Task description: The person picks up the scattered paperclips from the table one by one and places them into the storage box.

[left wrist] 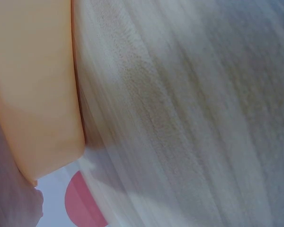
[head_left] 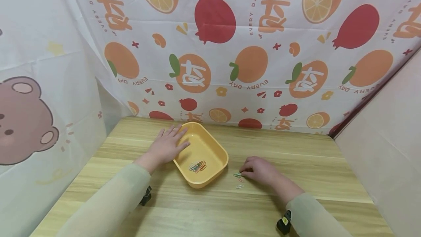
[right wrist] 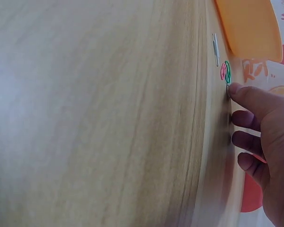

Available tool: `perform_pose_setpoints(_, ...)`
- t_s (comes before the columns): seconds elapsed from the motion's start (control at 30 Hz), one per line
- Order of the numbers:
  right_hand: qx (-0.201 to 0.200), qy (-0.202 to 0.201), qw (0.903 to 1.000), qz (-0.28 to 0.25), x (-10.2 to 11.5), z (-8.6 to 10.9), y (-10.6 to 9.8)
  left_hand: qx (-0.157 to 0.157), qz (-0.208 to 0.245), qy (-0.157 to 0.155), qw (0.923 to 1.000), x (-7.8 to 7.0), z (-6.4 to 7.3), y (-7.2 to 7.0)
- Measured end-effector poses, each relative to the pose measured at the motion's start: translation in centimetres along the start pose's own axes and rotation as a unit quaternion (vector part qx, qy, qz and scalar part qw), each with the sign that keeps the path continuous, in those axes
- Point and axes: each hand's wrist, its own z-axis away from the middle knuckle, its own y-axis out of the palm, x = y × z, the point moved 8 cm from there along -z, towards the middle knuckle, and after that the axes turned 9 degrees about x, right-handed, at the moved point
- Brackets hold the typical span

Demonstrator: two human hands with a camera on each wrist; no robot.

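A yellow plastic tray (head_left: 215, 143) stands on the wooden table, with a small pile of coloured paper clips (head_left: 198, 166) inside it. My left hand (head_left: 166, 145) rests on the tray's left rim, fingers spread; the left wrist view shows the tray's outer wall (left wrist: 38, 94). To the right of the tray, my right hand (head_left: 260, 170) pinches the end of a paper clip at a green paper clip (right wrist: 227, 72), its other fingers curled; the index fingertip is hidden behind the thumb in the right wrist view. Close by lie a pink paper clip (right wrist: 223, 71) and a silver-white paper clip (head_left: 239, 186).
The wooden table (head_left: 210, 211) extends in front of both arms. Behind it hangs a fruit-print cloth (head_left: 213, 65). A bear-print cloth (head_left: 26, 120) is on the left and a pale panel (head_left: 388, 138) on the right.
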Motion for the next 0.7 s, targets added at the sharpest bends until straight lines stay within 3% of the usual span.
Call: perform_pose_setpoints(0.7,0.002,-0.002,1.0000,0.003,0.35,-0.18,0.24,-0.010,-0.007,0.003,0.9999,-0.33,0.36,-0.47)
